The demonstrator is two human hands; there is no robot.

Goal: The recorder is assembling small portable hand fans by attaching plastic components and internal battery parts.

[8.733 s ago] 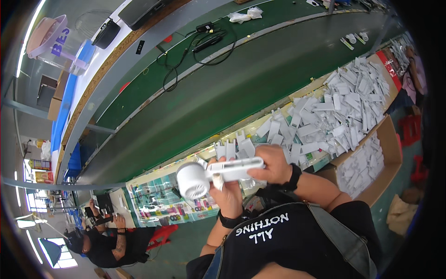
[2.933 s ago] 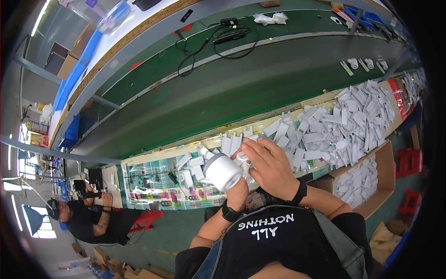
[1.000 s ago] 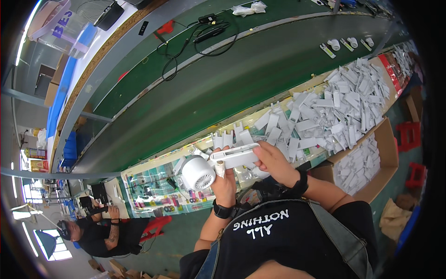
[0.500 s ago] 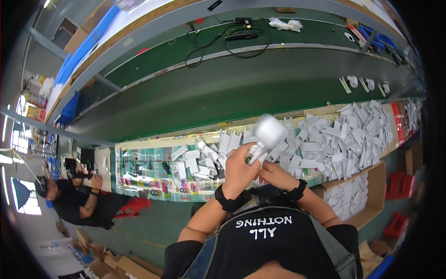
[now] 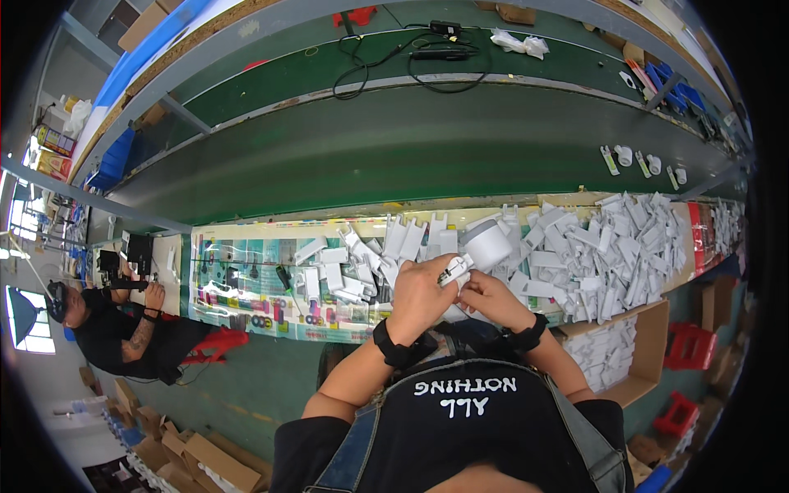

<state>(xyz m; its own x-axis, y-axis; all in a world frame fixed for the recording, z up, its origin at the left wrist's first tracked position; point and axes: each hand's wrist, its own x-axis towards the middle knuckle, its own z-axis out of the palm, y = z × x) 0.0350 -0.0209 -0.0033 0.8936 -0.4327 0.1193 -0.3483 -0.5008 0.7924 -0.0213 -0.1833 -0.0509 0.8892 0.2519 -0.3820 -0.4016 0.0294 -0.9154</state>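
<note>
White round-headed unit [image 5: 486, 245] sits over the worktop [image 5: 220, 283] in front of you, your left hand [image 5: 422, 293] wrapped around its near end. Your right hand [image 5: 495, 301] meets it there, fingertips bunched — what they grip can't be told. A second ago the head pointed left, handle stretched rightward; now it tilts up and away, suggesting attention has moved to the near end. Farther out, loose white parts [image 5: 333, 275] lie left, a white heap [image 5: 629, 251] spreads right, and a cardboard box [image 5: 649, 355] holds more.
</note>
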